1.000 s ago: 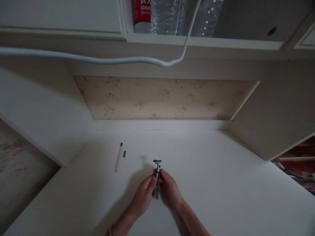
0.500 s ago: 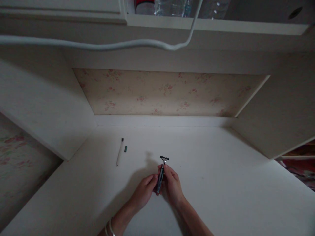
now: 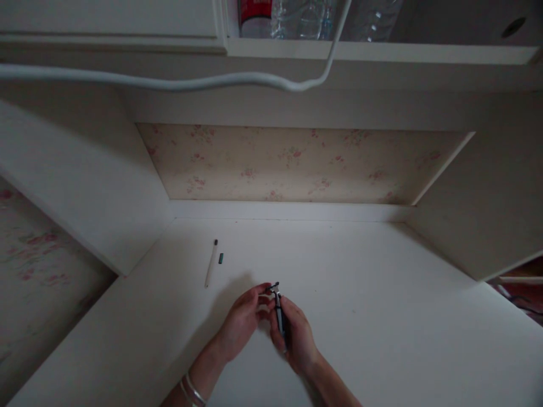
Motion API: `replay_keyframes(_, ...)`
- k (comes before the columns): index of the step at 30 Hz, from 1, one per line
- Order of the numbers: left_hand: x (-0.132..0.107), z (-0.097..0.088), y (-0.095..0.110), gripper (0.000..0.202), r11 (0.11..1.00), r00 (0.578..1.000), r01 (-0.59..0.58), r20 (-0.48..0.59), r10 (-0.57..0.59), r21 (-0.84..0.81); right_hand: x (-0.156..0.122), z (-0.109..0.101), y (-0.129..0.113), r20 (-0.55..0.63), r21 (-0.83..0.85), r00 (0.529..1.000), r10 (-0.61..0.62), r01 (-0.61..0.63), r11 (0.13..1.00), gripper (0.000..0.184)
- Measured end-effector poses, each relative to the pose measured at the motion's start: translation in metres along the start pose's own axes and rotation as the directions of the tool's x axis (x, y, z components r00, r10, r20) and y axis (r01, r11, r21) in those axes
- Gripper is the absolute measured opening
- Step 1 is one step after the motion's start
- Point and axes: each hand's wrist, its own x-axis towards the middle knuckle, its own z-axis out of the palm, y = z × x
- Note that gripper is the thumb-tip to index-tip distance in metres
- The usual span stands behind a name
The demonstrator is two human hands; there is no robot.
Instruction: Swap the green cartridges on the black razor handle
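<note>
Razor (image 3: 279, 317) — gripped by handle in right hand (image 3: 300, 334), above tabletop (image 3: 365, 345), well apart from its back edge. Left hand (image 3: 241, 323) — fingertips at the razor's head; pinch or mere touch, cannot tell. Toothbrush (image 3: 211, 264) and small dark-green piece (image 3: 221, 258), side by side, toward tabletop's back left corner.

A room in a home seems to be shown. Wallpaper with pink flowers (image 3: 292, 164) is seen behind the back edge of the white counter (image 3: 382, 294), and more flowery paper (image 3: 38, 254) is seen past its left edge. Up high, a cupboard (image 3: 110, 22) is fixed, with plastic bottles (image 3: 297, 20) put on its open shelf (image 3: 382, 52). A toothbrush (image 3: 211, 267) is laid near the back left corner; a razor (image 3: 279, 316) is held.
</note>
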Motion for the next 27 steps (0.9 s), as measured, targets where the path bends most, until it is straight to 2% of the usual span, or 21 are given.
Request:
replay_keyframes(4,-0.0006,-0.0028,-0.0024,0.040,0.997,0.999,0.049,-0.001,-0.050,-0.054,-0.0025,0.0049,0.0027,0.055,0.024,0.998,0.029,-0.030,0.999,0.033)
replay_keyframes(11,-0.0029,-0.0011,-0.0029,0.041,0.991,0.993,0.115,-0.031,-0.117,-0.069,-0.0055,0.0091,0.0026,0.071,0.018,0.997,0.042,-0.043,0.999,0.034)
replay_keyframes(14,-0.0031,-0.0003,-0.0024,0.045,0.993,0.993,0.109,-0.048,-0.112,-0.055,-0.0062,0.0094,0.0008,0.079,-0.011,0.996,0.039,-0.038,0.999,0.037)
replay_keyframes(17,-0.0026,-0.0005,-0.0025,0.047,0.996,0.997,0.081,-0.012,-0.081,-0.038,-0.0063,0.0075,0.0007,0.078,-0.008,0.996,0.047,-0.047,0.999,0.036)
replay_keyframes(20,-0.0015,-0.0014,-0.0033,0.046,0.998,0.998,0.053,0.017,-0.052,-0.026,-0.0057,0.0048,0.0023,0.064,0.000,0.996,0.069,-0.069,0.998,0.037)
replay_keyframes(27,-0.0006,-0.0041,-0.0086,0.041,0.999,0.999,0.036,0.007,-0.036,-0.002,-0.0038,0.0019,0.0053,0.036,0.010,0.997,0.071,-0.072,0.997,0.034)
